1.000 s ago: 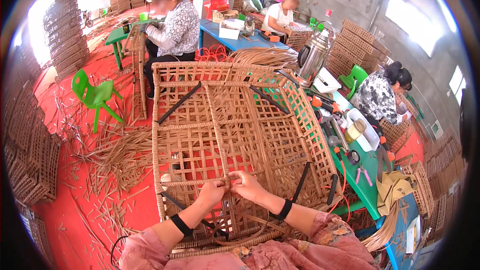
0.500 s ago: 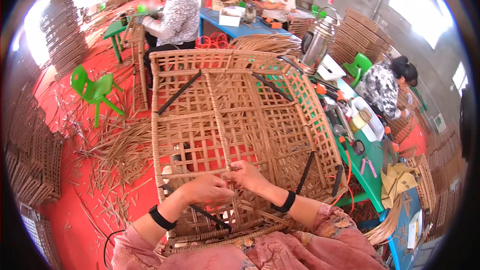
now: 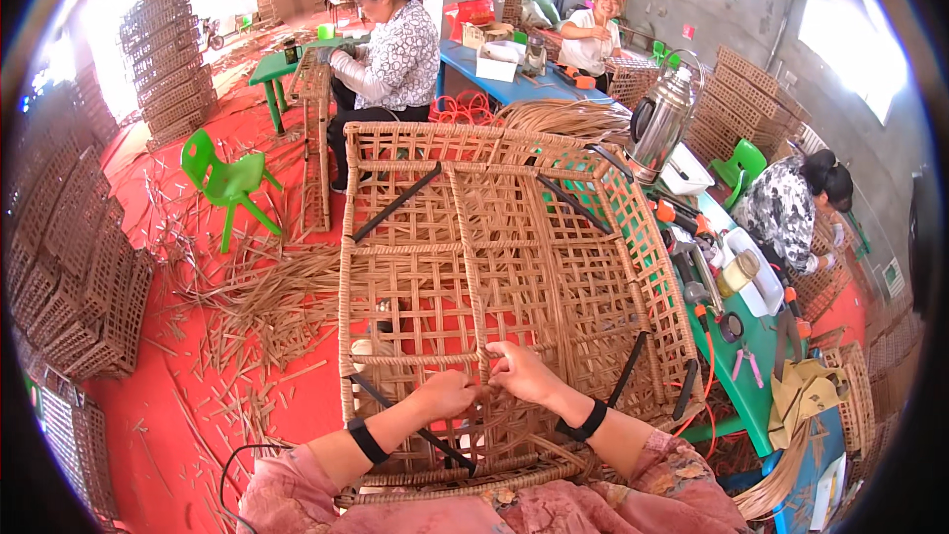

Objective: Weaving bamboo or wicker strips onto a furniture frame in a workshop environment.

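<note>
A large woven rattan frame [image 3: 468, 247], open like a shallow tray, leans in front of me with its near end at my lap. Short black bars [image 3: 397, 202] brace its corners. Over the lower middle, my left hand [image 3: 447, 394] is closed, fingertips pinched beside the wrapped middle bar; whatever lies between them is too small to make out. Just to its right, my right hand [image 3: 526, 373] grips that bar where a crossbar meets it, thumb and fingers bent around it. The hands nearly touch. Both wrists wear black bands.
On the right, a green table [image 3: 727, 376] carries pliers [image 3: 748, 366], power tools, a jar and a metal flask [image 3: 664, 119]. A green chair [image 3: 229, 183] stands left among loose strips on red flooring. Woven panels are stacked at far left [image 3: 74, 277]. Several people work nearby.
My view has swung slightly left, so the scene sits farther right and lower. Both hands stay at the middle bar, and the left fingers are drawn in closer to it.
</note>
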A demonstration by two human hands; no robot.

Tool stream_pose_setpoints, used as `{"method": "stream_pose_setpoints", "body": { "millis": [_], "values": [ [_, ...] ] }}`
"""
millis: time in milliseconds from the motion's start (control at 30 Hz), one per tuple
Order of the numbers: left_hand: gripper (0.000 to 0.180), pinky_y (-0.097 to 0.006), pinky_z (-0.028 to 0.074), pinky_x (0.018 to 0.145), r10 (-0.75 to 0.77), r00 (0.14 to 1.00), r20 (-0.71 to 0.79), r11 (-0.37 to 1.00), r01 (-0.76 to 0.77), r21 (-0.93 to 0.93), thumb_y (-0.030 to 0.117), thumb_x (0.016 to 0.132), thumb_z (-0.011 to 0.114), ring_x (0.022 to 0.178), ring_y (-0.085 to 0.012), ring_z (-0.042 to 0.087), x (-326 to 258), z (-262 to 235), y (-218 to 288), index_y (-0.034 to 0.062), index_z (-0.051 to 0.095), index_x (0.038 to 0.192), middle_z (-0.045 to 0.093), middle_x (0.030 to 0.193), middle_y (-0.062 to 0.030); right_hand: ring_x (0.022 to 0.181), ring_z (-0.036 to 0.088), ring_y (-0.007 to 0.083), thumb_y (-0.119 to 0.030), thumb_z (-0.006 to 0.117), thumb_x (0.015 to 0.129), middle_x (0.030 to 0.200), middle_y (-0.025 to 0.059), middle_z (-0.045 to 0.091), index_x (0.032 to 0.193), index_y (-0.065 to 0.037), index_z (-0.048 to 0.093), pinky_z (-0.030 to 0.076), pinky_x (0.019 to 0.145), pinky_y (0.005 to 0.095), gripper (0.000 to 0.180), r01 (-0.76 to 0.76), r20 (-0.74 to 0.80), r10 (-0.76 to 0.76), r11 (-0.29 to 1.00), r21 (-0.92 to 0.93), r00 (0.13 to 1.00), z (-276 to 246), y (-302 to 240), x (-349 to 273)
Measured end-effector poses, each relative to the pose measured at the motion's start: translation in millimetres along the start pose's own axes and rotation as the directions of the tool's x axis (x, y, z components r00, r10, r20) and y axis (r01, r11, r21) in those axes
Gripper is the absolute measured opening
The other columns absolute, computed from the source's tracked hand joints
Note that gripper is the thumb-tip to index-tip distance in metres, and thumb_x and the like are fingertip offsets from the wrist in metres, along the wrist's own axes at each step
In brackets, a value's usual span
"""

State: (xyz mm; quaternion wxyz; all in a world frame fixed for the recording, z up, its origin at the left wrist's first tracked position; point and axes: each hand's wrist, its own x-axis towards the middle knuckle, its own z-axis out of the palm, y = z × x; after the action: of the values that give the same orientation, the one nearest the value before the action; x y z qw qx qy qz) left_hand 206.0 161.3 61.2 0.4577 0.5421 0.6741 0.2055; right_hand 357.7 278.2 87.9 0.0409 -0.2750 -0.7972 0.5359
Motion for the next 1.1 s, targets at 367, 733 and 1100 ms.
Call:
{"method": "stream_pose_setpoints", "body": {
  "millis": [367,733,1100],
  "values": [
    [0.029,-0.027,0.039,0.050,-0.160,0.953,-0.257,0.933,0.062,-0.353,0.027,0.084,0.064,0.055,-0.0086,0.050,27.9,18.4,1.3,-0.0007,0.063,0.076,0.058,0.061,-0.0039,0.074,0.062,0.0158,0.004,0.054,0.079,0.085,0.0128,0.064,0.127,0.003,0.040,0.048,0.063,0.0287,0.050,-0.020,0.005,0.020,0.999,0.049,1.000,-1.3,6.6,0.5],
    [0.031,-0.036,0.041,0.052,-0.214,0.910,-0.354,0.914,0.059,-0.401,0.027,0.081,0.066,0.052,-0.0178,0.050,22.6,27.5,11.2,-0.0033,0.060,0.075,0.055,0.057,-0.0123,0.063,0.064,0.0157,-0.017,0.070,0.074,0.065,0.0093,0.065,0.076,0.001,0.068,0.048,0.055,0.0321,0.018,-0.077,-0.200,0.008,0.937,-0.340,0.980,-1.1,24.1,-5.1],
    [0.013,-0.028,0.039,0.049,-0.198,0.915,-0.352,0.868,-0.003,-0.497,0.009,0.080,0.065,0.057,-0.0081,0.048,18.1,30.0,19.3,-0.0018,0.059,0.082,0.054,0.062,-0.0025,0.053,0.061,0.0177,-0.028,0.070,0.075,0.059,0.0103,0.061,0.069,0.001,0.065,0.045,0.048,0.0335,0.030,-0.176,-0.128,0.150,0.960,-0.219,0.980,-3.8,45.2,0.7]
  ]
}}
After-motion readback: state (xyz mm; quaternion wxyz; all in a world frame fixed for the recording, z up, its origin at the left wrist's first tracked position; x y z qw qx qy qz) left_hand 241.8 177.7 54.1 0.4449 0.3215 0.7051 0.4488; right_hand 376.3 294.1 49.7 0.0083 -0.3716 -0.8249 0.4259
